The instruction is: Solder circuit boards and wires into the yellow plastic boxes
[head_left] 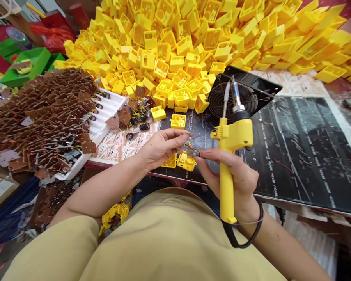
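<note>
**A yellow heap (163, 35) towered over close handwork**

Biggest thing from where I stood: the heap, hollow plastic casings tumbled across the back of the bench. Black mat (301, 144) covered much of the nearer surface, running out to the right, with pale lettering on it. At left, a broad stack of brown circuit boards (43, 113), crowded together, with a ridged white tray (102, 111) showing along its right side. Beyond the stack, a green tray (26, 70).

Black fan (234, 95) sat tilted near the foot of the heap. In front of it, a yellow soldering gun (236, 136) stood tip-up at the person's right hand (242, 171), its grip against the fingers; how firmly they held it, I could not tell. Right thumb and forefinger were pinched on a small grey part (192, 150), in the air just above the bench's near edge.

Left hand (163, 144) came in from the other side, thumb and fingertips pressed together at the part's upper end. Whatever lay between them was too small to make out.

Two loose casings (186, 160) lay on the mat just beneath. Off to the right, a thin red wire (283, 165).
</note>
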The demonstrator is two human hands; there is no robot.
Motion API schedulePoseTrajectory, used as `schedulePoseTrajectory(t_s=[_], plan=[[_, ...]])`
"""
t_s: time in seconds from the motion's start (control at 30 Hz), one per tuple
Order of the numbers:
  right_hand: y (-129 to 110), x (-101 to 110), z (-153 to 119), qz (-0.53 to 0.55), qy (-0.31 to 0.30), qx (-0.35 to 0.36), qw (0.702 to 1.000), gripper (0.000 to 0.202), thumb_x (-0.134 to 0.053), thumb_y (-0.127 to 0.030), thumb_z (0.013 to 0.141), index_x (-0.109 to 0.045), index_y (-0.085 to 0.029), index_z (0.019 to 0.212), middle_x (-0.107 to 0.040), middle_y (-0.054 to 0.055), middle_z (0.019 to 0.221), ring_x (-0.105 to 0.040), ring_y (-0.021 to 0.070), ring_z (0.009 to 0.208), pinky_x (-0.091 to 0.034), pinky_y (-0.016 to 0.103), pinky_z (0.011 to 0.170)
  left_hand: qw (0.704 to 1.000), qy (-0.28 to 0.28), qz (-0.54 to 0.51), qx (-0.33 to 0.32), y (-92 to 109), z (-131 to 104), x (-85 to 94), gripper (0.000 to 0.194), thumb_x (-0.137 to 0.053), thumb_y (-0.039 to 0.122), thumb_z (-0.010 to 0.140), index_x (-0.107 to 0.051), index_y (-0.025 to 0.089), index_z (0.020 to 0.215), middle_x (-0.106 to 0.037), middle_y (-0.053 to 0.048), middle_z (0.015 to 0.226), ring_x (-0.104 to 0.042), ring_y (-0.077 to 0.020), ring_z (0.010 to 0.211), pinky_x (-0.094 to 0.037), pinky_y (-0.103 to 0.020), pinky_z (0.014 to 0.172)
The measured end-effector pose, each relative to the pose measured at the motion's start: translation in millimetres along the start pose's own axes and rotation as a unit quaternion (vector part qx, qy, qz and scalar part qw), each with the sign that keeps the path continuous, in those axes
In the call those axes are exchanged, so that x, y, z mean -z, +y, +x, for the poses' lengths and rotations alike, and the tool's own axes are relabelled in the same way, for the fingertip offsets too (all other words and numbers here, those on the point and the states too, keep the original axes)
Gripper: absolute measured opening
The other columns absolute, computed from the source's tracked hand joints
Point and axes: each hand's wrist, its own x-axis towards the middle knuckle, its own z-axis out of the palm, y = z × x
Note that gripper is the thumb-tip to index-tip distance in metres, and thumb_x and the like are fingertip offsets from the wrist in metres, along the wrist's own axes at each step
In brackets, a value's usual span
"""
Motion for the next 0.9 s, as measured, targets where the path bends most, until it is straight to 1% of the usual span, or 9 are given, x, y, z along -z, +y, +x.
schedulePoseTrajectory(t_s=[0.1, 0.2, 0.27, 0.37, 0.43, 0.53, 0.63, 0.77, 0.9], plan=[[-1.5, -0.3, -2.4, 0.032, 0.004, -0.028, 0.999, 0.037, -0.075, -0.011, 0.080, -0.058, -0.026, 0.109, -0.072, -0.003, 0.088, -0.071, 0.0132, 0.072, -0.062, 0.021, 0.069, 0.999, 0.009, -0.016, 0.036, 2.8, -1.1, -1.1, 0.040, -0.098, 0.032, 0.042, -0.076, 0.016, 0.071, -0.065, 0.003, 0.062, -0.054, -0.0040, 0.056, -0.042, -0.017, 0.056], [-2.4, -0.7, -5.6, 0.060, -0.006, -0.054, 0.997, 0.034, -0.075, -0.013, 0.080, -0.058, -0.025, 0.107, -0.072, -0.002, 0.088, -0.072, 0.0129, 0.072, -0.062, 0.020, 0.070, 0.999, -0.007, 0.001, 0.039, 5.4, -4.2, -1.0, 0.039, -0.098, 0.034, 0.043, -0.072, 0.016, 0.066, -0.062, 0.004, 0.059, -0.051, -0.0037, 0.053, -0.040, -0.017, 0.054], [-3.2, -2.0, -7.6, 0.073, -0.014, -0.067, 0.995, 0.033, -0.074, -0.013, 0.081, -0.057, -0.024, 0.107, -0.071, -0.002, 0.089, -0.072, 0.0127, 0.072, -0.062, 0.020, 0.070, 0.999, -0.014, 0.027, 0.011, 5.8, -6.5, -0.1, 0.038, -0.097, 0.036, 0.046, -0.069, 0.015, 0.063, -0.059, 0.005, 0.056, -0.047, -0.0028, 0.050, -0.037, -0.016, 0.052], [-4.2, -5.5, -10.8, 0.086, -0.027, -0.079, 0.993, 0.031, -0.073, -0.014, 0.082, -0.057, -0.024, 0.105, -0.071, -0.003, 0.087, -0.071, 0.0124, 0.072, -0.062, 0.020, 0.069, 0.995, -0.013, 0.082, -0.047, 5.9, -10.1, 2.6, 0.039, -0.095, 0.039, 0.051, -0.068, 0.015, 0.063, -0.067, 0.002, 0.069, -0.057, -0.0057, 0.064, -0.045, -0.018, 0.063], [-3.8, -7.2, -13.2, 0.093, -0.042, -0.082, 0.991, 0.029, -0.073, -0.014, 0.082, -0.057, -0.024, 0.104, -0.071, -0.003, 0.086, -0.071, 0.0120, 0.072, -0.061, 0.020, 0.068, 0.991, -0.032, 0.113, -0.058, 8.4, -13.0, 5.0, 0.039, -0.093, 0.043, 0.056, -0.066, 0.015, 0.066, -0.070, -0.001, 0.073, -0.061, -0.0087, 0.070, -0.048, -0.020, 0.069], [-0.8, -6.6, -15.3, 0.101, -0.077, -0.080, 0.989, 0.035, -0.078, -0.021, 0.080, -0.057, -0.024, 0.109, -0.074, 0.001, 0.097, -0.073, 0.0168, 0.086, -0.063, 0.029, 0.077, 0.980, -0.048, 0.186, -0.058, 18.6, -17.9, 7.7, 0.038, -0.091, 0.042, 0.060, -0.065, 0.016, 0.069, -0.065, 0.001, 0.063, -0.058, -0.0090, 0.059, -0.046, -0.022, 0.060], [2.1, -5.4, -12.2, 0.099, -0.087, -0.086, 0.988, 0.050, -0.082, -0.026, 0.076, -0.055, -0.025, 0.118, -0.072, 0.005, 0.109, -0.071, 0.0219, 0.098, -0.062, 0.039, 0.086, 0.953, -0.045, 0.293, -0.064, 29.8, -20.9, 7.0, 0.033, -0.090, 0.036, 0.060, -0.065, 0.015, 0.068, -0.061, 0.002, 0.060, -0.053, -0.0078, 0.055, -0.042, -0.020, 0.054], [1.7, -9.0, -2.4, 0.077, -0.057, -0.045, 0.994, 0.042, -0.078, -0.014, 0.079, -0.055, -0.026, 0.113, -0.072, -0.001, 0.097, -0.070, 0.0170, 0.089, -0.061, 0.033, 0.082, 0.944, -0.078, 0.317, -0.048, 31.7, -19.5, 4.5, 0.034, -0.087, 0.041, 0.063, -0.065, 0.015, 0.066, -0.061, 0.001, 0.061, -0.053, -0.0079, 0.055, -0.045, -0.020, 0.054], [-0.5, -10.6, 3.0, 0.063, -0.047, -0.034, 0.996, 0.040, -0.072, -0.008, 0.082, -0.054, -0.026, 0.112, -0.072, -0.002, 0.093, -0.070, 0.0158, 0.088, -0.060, 0.030, 0.079, 0.936, -0.096, 0.336, -0.048, 26.3, -17.8, 7.3, 0.024, -0.082, 0.032, 0.067, -0.065, 0.015, 0.067, -0.062, 0.001, 0.061, -0.053, -0.0081, 0.055, -0.045, -0.020, 0.054]])
